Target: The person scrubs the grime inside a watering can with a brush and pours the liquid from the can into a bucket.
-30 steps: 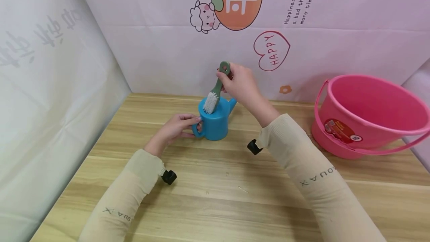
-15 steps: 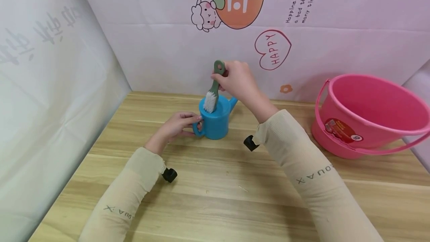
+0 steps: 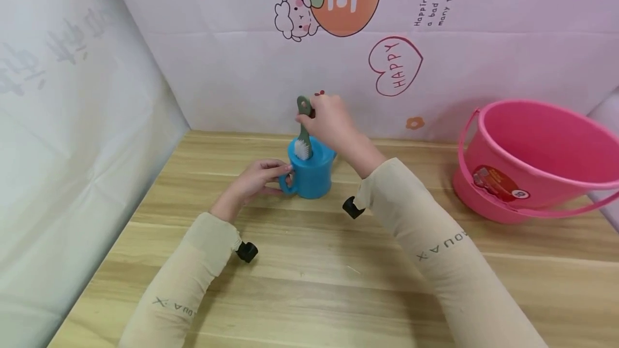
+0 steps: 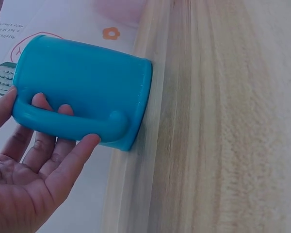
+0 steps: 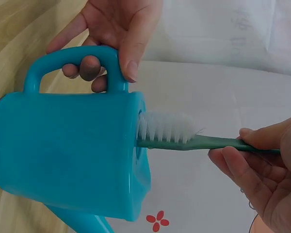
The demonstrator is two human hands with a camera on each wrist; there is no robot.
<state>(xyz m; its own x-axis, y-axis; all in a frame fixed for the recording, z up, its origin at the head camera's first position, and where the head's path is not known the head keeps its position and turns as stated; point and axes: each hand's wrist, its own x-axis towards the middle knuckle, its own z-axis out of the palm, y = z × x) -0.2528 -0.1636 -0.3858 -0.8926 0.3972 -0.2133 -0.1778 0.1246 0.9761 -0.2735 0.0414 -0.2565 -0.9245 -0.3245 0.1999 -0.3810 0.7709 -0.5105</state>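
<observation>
The right grip (image 3: 331,122) pinches the green brush (image 5: 199,141) by its handle; below the fingers, the bristles enter partly the blue watering can (image 3: 313,179). This stands on the bench (image 3: 271,289), its handle held by the left grip (image 3: 261,179).

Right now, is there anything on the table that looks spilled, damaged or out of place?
One small thing: on the table, a thin pale streak slants across the grain; a spill or a scratch, I cannot tell which. The can and bucket stand upright, without visible damage.
</observation>
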